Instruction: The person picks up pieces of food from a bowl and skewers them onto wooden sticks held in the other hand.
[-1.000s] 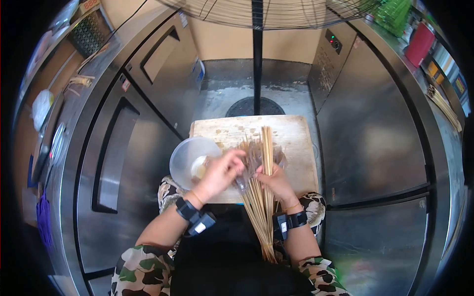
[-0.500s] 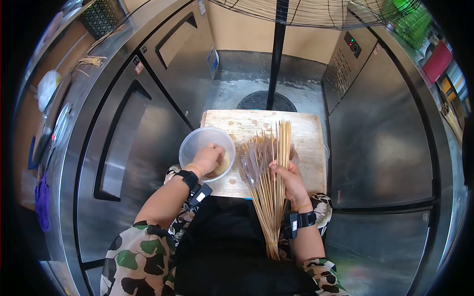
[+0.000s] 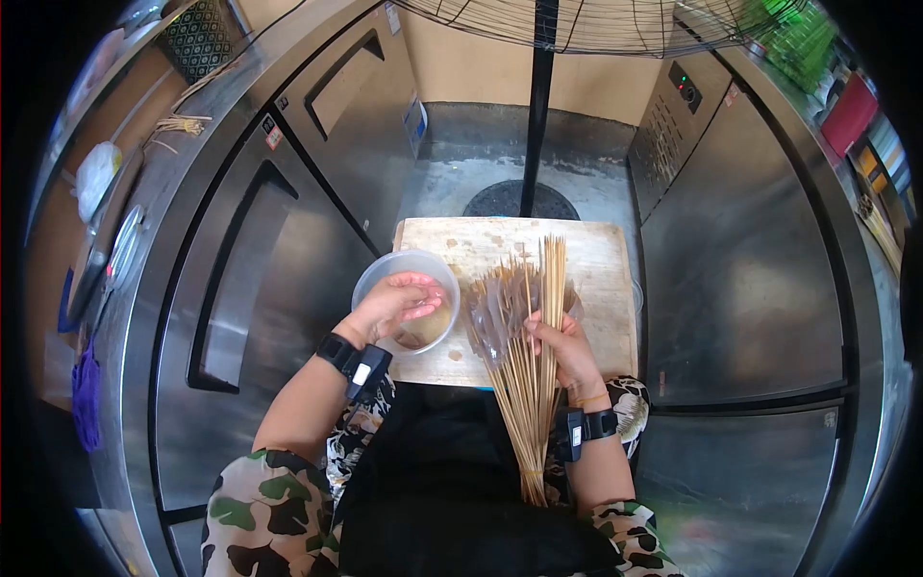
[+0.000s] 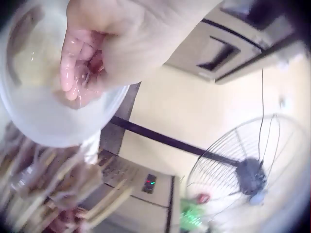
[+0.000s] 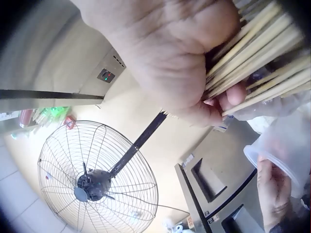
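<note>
Over the round translucent tub (image 3: 444, 338), the left hand (image 3: 396, 304) has curled fingers; in the left wrist view, wet fingertips of the left hand (image 4: 85, 63) pinch a small glistening translucent piece (image 4: 77, 101). Pale, wet contents (image 4: 36, 60) lie in the tub. The right hand (image 3: 567, 356) grips an upright bunch of bare wooden sticks (image 3: 554, 279), also close in the right wrist view. Beside that bunch, greyish translucent pieces (image 3: 492, 313) are threaded on many sticks, whose lower ends gather in a bundle (image 3: 529, 471) over the lap.
A wooden board (image 3: 606, 288) lies beneath the tub and the threaded pieces. Steel cabinets (image 3: 255, 279) flank both sides. Behind the board stands a fan on a black pole (image 3: 538, 125) with a round base (image 3: 519, 198). More sticks (image 3: 877, 231) lie on the right counter.
The left hand went from beside the sticks down into the tub, then rose slightly over it with a small piece. The right hand still grips its sticks.
</note>
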Demonstrator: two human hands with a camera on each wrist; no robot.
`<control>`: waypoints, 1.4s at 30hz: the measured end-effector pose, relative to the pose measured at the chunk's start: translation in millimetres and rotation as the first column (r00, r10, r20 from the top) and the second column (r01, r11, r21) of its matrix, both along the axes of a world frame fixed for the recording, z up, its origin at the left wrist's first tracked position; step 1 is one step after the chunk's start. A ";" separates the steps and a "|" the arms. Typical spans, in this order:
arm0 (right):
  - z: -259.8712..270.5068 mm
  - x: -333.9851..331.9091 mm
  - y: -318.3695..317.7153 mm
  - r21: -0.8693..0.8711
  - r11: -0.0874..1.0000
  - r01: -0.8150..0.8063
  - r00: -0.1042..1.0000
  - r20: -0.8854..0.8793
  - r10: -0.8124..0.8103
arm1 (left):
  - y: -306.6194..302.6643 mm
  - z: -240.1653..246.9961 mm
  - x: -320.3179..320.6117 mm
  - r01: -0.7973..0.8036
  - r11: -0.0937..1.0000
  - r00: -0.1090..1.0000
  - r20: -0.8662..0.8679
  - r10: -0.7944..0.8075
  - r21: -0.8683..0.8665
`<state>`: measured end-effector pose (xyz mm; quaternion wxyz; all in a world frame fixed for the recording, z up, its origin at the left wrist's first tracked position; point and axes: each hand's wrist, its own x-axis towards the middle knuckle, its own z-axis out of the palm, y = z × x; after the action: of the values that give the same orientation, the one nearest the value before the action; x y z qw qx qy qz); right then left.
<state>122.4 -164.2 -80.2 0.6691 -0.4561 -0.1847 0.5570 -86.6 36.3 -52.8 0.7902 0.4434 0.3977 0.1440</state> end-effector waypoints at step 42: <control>20.7 -7.8 -7.8 0.072 0.981 -0.182 0.983 0.023 0.181 | -31.2 42.9 101.2 -0.120 0.891 0.856 0.409 0.317 -0.438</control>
<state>114.6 -172.1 -59.5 0.6304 -0.4169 -0.2516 0.6046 14.6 5.1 -9.9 0.9137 0.1765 0.2636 0.2542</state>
